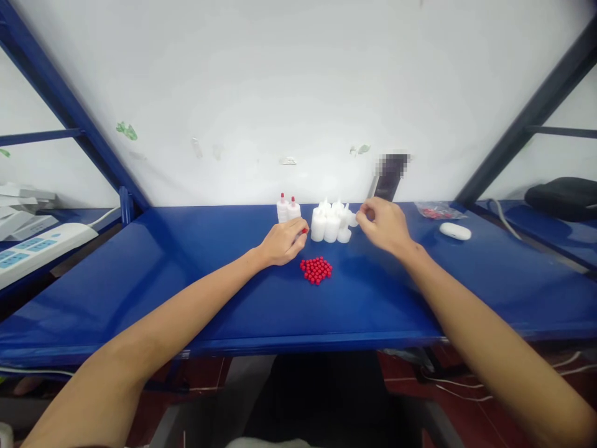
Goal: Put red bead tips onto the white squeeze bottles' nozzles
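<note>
My left hand is closed, with a small red cap between thumb and fingers. Just behind it stand two white squeeze bottles with red-capped tips. My right hand is pinched at the right side of a cluster of white bottles with bare pointed nozzles. Its fingertips are on a tilted white bottle, partly hidden by the hand and its neighbours. In front of the cluster, a pile of loose red caps lies on the blue table.
Toward the right are a white oval case and a clear bag with red pieces. A dark upright object leans on the wall behind my right hand. On the left lies a white power strip. Blue posts flank the table.
</note>
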Motion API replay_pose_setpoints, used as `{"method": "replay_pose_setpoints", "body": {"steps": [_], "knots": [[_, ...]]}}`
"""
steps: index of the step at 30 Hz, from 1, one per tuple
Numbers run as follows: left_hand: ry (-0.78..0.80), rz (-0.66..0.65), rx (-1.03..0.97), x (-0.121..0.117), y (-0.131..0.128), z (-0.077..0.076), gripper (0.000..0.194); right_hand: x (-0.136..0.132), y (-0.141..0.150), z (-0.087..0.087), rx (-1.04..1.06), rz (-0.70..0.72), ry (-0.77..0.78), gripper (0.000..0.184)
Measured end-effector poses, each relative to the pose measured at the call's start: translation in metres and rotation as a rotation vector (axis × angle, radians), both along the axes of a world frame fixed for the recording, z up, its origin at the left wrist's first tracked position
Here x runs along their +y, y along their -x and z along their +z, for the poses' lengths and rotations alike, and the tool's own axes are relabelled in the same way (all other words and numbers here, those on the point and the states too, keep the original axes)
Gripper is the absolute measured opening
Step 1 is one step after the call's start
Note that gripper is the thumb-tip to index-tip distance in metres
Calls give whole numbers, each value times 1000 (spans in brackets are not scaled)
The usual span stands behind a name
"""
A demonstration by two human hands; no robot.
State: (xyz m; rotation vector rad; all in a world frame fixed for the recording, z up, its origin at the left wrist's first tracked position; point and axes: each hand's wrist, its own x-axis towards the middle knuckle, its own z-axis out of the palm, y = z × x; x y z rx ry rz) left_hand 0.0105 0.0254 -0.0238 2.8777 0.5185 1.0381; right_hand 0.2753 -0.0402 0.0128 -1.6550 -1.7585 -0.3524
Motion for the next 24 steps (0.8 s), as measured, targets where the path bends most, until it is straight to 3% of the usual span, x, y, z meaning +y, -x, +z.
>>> {"method": "replay_pose_setpoints", "body": {"steps": [4, 7, 13, 16, 19, 21, 24], "knots": [[76, -138, -13, -2, 2, 5, 23, 2, 6, -5, 13, -14, 156, 15], [106, -137, -23, -2, 0, 6, 28, 3, 5, -7, 31, 23, 204, 18], [100, -77, -101, 3, -4, -1, 32, -4, 9, -7, 101, 100, 68, 20], [83, -64, -96, 4, -4, -4, 30, -13, 28, -9, 109, 279, 66, 21], [94, -35, -47, 4, -5, -5, 27, -22, 56, -13, 178, 472, 243, 23], [95, -58, -1, 5, -5, -6, 23, -25, 72, -14, 167, 498, 321, 28], [73, -92, 51, 5, -5, -7, 16, -25, 81, -15, 83, 413, 329, 27]]}}
